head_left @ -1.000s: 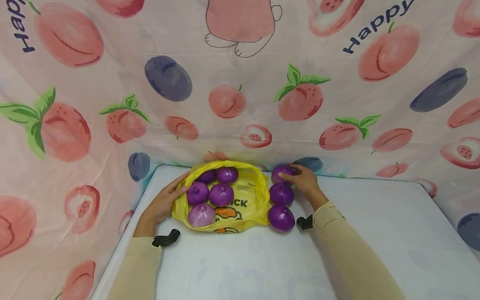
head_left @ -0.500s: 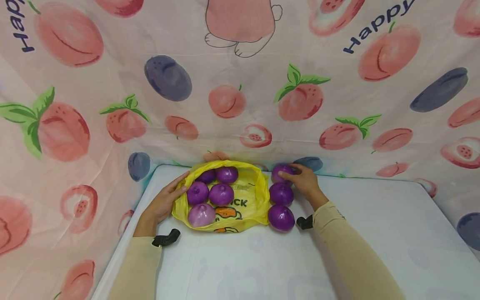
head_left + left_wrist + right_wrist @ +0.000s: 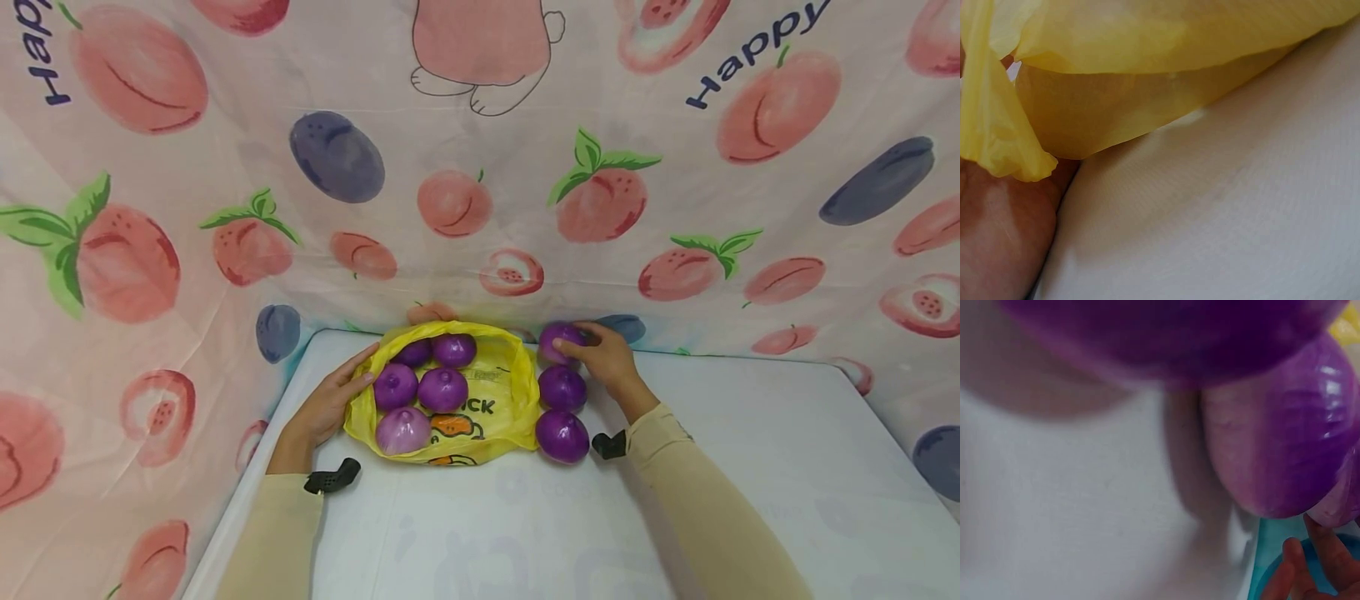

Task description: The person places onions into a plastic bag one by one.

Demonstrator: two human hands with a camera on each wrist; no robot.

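A yellow plastic bag [image 3: 513,421] lies on the table with its mouth spread open, several purple onions [image 3: 443,390] inside at its left. One of these, at the front, is a paler onion [image 3: 403,431]. My left hand [image 3: 327,407] holds the bag's left rim, fingers along the outside and thumb at the edge. To the right of the bag, my right hand [image 3: 611,364] pinches the farthest onion [image 3: 553,340] of a row between thumb and fingers. Closer to me in that row are a middle onion [image 3: 563,388] and a front onion [image 3: 562,436].
All this stands on a white-covered table [image 3: 750,467]. A fruit-printed cloth [image 3: 510,183] hangs behind the table's back edge and along its left side. Black wrist cameras sit at both sleeves, the left camera [image 3: 333,477] near the bag's front left.
The onion in my right hand has shifted slightly to the left and back, and the hand with it. My left hand and the bag stay where they were.
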